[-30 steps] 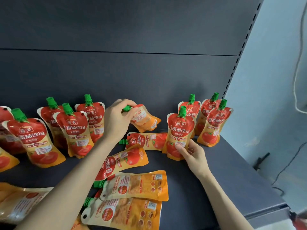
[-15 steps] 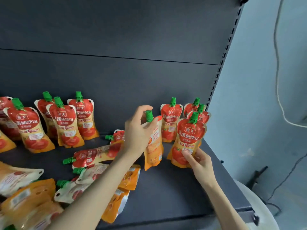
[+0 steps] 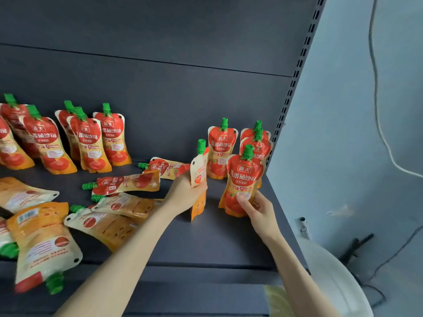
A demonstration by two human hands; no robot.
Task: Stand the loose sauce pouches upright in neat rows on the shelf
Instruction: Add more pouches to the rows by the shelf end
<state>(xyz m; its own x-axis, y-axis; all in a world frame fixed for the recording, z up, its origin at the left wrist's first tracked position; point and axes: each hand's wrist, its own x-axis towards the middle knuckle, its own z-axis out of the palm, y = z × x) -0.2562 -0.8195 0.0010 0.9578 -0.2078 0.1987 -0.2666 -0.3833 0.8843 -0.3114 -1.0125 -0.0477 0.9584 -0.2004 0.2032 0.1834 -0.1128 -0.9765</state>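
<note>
A dark grey metal shelf [image 3: 217, 243] is seen against a matching back panel [image 3: 160, 30], which is crossed by a thin horizontal seam [image 3: 160, 61]. The unit is closed off on the right by a slotted upright [image 3: 295, 83], punched with a column of small rectangular holes. Beyond it, a pale blue-grey wall [image 3: 343, 110] is lit softly and evenly and marked by a faint scuff low down. A white cable [image 3: 375, 97] is draped down the wall, while a black cable [image 3: 398, 250] is trailed near the bottom corner, beside a white rounded object [image 3: 338, 277] that cannot be identified.
</note>
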